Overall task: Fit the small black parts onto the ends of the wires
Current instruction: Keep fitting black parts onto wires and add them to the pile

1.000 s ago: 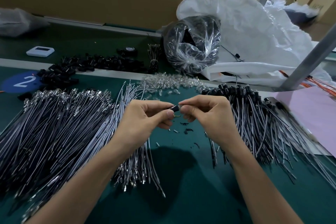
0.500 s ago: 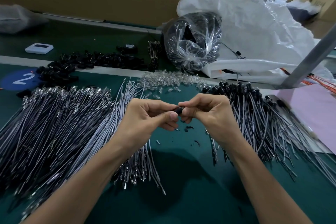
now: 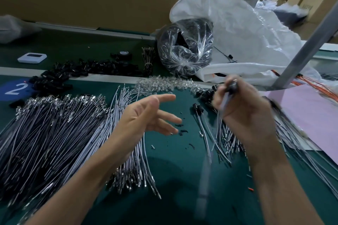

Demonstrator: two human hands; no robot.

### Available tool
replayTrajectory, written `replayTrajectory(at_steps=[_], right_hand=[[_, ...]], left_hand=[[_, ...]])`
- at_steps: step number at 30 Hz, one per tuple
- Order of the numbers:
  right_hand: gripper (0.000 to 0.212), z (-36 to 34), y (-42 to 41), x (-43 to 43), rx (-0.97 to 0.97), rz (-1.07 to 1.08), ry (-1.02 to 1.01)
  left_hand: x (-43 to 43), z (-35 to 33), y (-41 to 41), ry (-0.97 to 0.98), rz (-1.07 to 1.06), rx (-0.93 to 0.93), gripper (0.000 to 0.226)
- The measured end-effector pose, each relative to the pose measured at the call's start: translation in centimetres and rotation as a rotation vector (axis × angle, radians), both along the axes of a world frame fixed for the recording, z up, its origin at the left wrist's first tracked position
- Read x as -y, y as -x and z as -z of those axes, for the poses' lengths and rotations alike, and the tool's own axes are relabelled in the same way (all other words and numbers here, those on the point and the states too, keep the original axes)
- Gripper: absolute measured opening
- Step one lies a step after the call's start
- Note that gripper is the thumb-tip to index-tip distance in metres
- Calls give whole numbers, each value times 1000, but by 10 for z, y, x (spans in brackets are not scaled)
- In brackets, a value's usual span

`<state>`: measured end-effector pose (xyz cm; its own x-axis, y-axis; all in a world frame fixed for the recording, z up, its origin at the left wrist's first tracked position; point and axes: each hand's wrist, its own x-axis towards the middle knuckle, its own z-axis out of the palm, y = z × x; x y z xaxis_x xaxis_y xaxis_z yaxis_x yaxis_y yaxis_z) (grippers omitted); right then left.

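Wires in the head view lie in 2 heaps on the green mat (image 3: pixel 173 170): a broad bare pile (image 3: pixel 54 129) under the left forearm, and a capped pile (image 3: pixel 228 139) under the right hand, with its black ends pointing away. Left hand (image 3: pixel 146 115) hangs between the heaps, fingers spread and straight, holding nothing. Right hand (image 3: pixel 245 113) is curled round 1 wire (image 3: pixel 224 102) near its top, where a small black part (image 3: pixel 232 86) sits. Both are smeared by blur, so I cannot tell whether the part is pushed fully home. The wire's tail streaks down toward the near edge.

As I judge the risks, a half-seated part could slip off when the wire lands on the capped pile. The loose tail could hook neighbouring wires and drag them across. A careless toss could drop it among the bare ones, where it would be lost. The loose black parts (image 3: pixel 87 68) lie far left, so the empty hand must cross the bare pile and may scatter it.
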<state>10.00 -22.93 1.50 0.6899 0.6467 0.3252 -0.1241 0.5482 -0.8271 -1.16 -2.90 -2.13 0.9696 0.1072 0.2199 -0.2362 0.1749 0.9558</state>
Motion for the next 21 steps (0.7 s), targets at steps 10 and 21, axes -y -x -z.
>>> replayTrajectory(at_steps=[10,21], right_hand=[[16,-14,-67,35,609,940,1054],[105,51,-37,63,715,1014,1651]], left_hand=[[1,1,-4,-5,-150,-103,43],[-1,6,-8,-2,-188,-148,42]])
